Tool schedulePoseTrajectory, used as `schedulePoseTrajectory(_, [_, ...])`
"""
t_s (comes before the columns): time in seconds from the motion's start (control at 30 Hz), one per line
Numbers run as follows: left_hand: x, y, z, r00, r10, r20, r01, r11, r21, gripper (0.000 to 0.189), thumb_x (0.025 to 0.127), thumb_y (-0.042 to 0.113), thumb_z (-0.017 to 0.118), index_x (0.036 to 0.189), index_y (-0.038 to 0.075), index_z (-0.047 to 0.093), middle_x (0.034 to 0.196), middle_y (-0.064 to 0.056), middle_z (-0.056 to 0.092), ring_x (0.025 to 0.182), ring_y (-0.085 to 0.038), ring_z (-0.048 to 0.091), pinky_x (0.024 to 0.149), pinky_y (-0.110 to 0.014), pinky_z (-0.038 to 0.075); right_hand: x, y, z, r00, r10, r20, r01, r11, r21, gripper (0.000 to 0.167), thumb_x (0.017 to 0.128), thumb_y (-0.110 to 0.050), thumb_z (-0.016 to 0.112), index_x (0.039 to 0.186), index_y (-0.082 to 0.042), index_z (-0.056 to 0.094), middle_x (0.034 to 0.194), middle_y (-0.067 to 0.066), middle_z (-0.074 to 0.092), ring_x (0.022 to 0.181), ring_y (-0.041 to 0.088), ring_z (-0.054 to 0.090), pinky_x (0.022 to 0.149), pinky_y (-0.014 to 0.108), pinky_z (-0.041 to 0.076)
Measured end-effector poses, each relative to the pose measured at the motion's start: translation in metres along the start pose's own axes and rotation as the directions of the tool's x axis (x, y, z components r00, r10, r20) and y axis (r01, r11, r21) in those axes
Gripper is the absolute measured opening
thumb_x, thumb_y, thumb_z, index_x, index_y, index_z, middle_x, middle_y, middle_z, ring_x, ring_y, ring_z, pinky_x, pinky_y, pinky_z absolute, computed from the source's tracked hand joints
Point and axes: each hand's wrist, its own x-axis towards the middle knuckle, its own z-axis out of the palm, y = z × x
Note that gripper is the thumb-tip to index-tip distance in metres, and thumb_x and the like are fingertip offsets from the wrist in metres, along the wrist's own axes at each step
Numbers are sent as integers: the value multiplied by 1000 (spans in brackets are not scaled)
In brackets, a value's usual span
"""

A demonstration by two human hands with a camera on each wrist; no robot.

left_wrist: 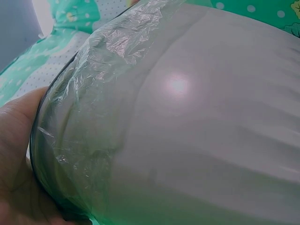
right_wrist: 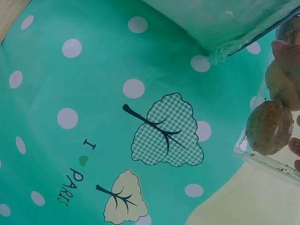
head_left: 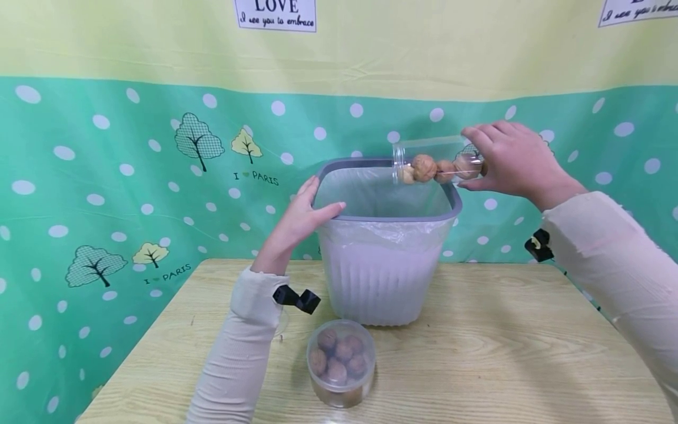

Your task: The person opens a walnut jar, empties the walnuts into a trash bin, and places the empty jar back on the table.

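Observation:
My right hand (head_left: 519,158) grips the base end of a clear plastic jar (head_left: 439,145), tipped on its side with its mouth to the left over a trash can. Several walnuts (head_left: 424,168) lie in a row along its lower wall; in the right wrist view a walnut (right_wrist: 269,127) rests near the jar's bottom. My left hand (head_left: 301,219) holds the grey rim of the lined trash can (head_left: 378,277) at the left, thumb over the edge. In the left wrist view, the hand (left_wrist: 16,150) curves round the rim beside the crinkled liner (left_wrist: 93,93).
A round tub (head_left: 341,397) of walnuts with a translucent lid stands in front of the trash can on the wooden table (head_left: 492,353). Part of a clear round edge shows beside my left wrist. A patterned green and yellow curtain (head_left: 132,194) hangs behind.

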Motion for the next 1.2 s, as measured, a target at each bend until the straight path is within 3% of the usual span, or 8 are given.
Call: schedulePoseTrajectory(1.2, [-1, -1, 0, 1000, 1, -2, -1, 1000, 17, 91, 85, 41, 64, 151, 7, 10, 159, -2, 3, 143, -30, -10, 115, -47, 3, -3, 1, -5, 999, 6, 42, -5, 1000, -20, 87, 61, -34, 86, 127, 6, 46, 123, 27, 54, 110, 44, 50, 92, 57, 42])
